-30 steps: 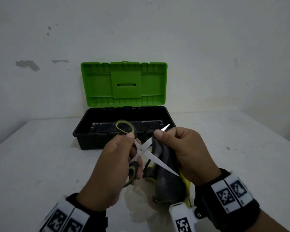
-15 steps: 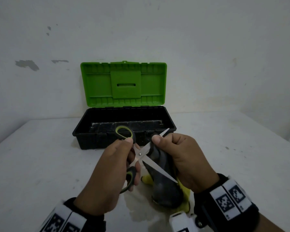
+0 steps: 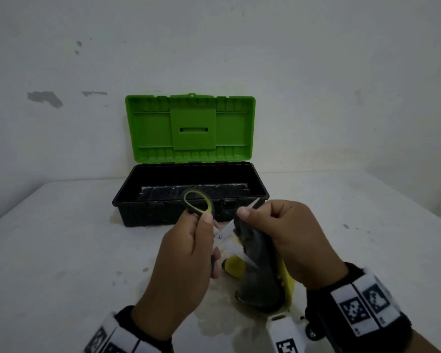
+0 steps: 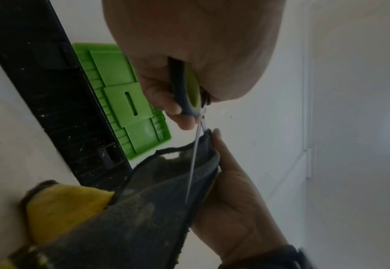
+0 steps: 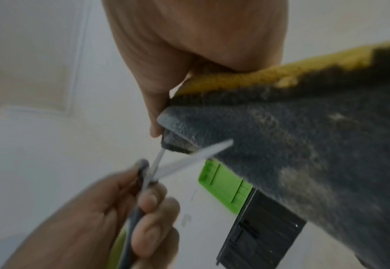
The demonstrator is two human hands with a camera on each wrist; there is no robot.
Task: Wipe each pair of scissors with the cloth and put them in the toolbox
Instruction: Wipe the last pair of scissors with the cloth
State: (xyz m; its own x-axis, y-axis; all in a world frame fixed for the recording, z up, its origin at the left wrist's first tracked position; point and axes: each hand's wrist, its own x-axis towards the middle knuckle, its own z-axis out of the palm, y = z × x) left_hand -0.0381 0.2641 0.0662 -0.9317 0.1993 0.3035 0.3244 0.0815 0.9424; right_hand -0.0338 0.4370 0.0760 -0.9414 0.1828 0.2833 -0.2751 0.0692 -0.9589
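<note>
My left hand [image 3: 189,253] grips the grey and lime handles of a pair of scissors [image 3: 197,203] whose blades are spread apart. One blade runs up into a grey and yellow cloth [image 3: 259,273] that my right hand [image 3: 278,233] pinches round it; the blade's tip pokes out above my thumb. The other blade crosses the cloth's front. In the left wrist view the scissors [image 4: 190,92] point down along the cloth [image 4: 124,218]. The right wrist view shows the cloth [image 5: 293,145] folded over the blurred scissors [image 5: 184,160]. The toolbox [image 3: 189,215] stands just behind, its green lid up.
The toolbox lid [image 3: 190,128] leans back towards a white wall. The white table [image 3: 61,250] has stains under my hands and small specks to the right. The toolbox [image 4: 58,102] interior looks dark; what lies in it I cannot make out.
Both hands have drifted slightly down and left. My right hand has slid the cloth along the upper blade towards the pivot, so less blade shows.
</note>
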